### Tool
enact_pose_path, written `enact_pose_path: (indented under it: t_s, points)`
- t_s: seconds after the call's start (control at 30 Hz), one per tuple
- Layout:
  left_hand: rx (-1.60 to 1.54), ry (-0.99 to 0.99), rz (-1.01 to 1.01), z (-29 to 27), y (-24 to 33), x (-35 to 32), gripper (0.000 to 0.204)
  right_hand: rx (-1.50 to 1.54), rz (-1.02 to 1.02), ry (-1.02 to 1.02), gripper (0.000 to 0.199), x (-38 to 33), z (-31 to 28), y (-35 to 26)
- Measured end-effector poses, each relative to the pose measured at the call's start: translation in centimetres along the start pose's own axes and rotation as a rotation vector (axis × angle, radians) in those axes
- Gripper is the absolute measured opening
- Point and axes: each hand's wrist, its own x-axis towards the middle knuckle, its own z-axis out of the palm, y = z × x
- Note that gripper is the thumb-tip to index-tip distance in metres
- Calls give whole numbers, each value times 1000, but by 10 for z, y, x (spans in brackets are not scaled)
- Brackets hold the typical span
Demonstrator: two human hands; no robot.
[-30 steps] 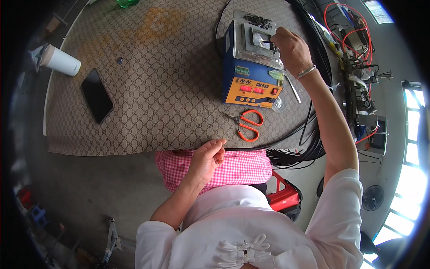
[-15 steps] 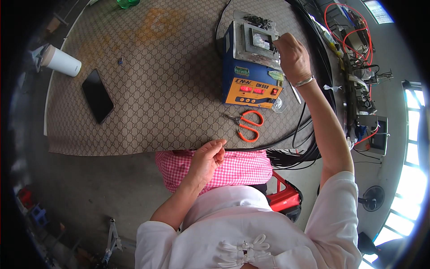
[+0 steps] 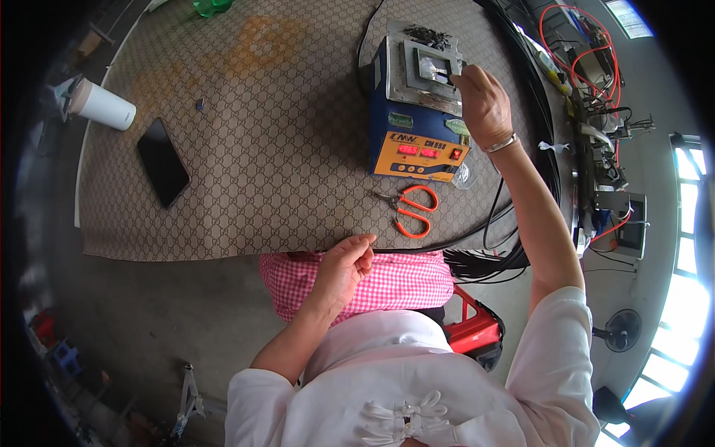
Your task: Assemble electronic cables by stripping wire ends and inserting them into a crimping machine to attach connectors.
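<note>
My right hand (image 3: pixel 487 108) is closed in a pinch at the right rim of a solder pot (image 3: pixel 418 97), a blue box with an orange front panel and lit red digits. From its fingertips the dark end of a black cable (image 3: pixel 451 77) points into the square well of shiny solder (image 3: pixel 432 68). A cable runs down below that wrist toward the table edge. By the front edge of the table, my left hand (image 3: pixel 346 267) is curled with thumb and forefinger together; whatever it holds, if anything, is hidden. Orange-handled cutters (image 3: pixel 414 211) lie between that hand and the pot.
On the patterned table cover (image 3: pixel 261 164) lie a black phone (image 3: pixel 163 162) and a white tumbler (image 3: pixel 106 106). Dark scraps (image 3: pixel 426 36) sit on the pot's back plate. A bundle of black cables (image 3: pixel 547 141) runs along the right side, with a clear round piece (image 3: pixel 463 176) beside the pot.
My right hand has shifted slightly down and nearer, and the dark cable end now shows at the well. The left hand keeps its pose.
</note>
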Motion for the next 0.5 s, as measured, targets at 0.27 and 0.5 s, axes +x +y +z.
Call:
enact_pose_path:
  t_s: [0.27, 0.5]
  points:
    - [7, 13, -2, 0, 0, 0, 19, 30, 33, 48, 15, -2, 0, 4]
    - [3, 20, -3, 1, -1, 0, 18, 276, 281, 194, 12, 5, -12, 0]
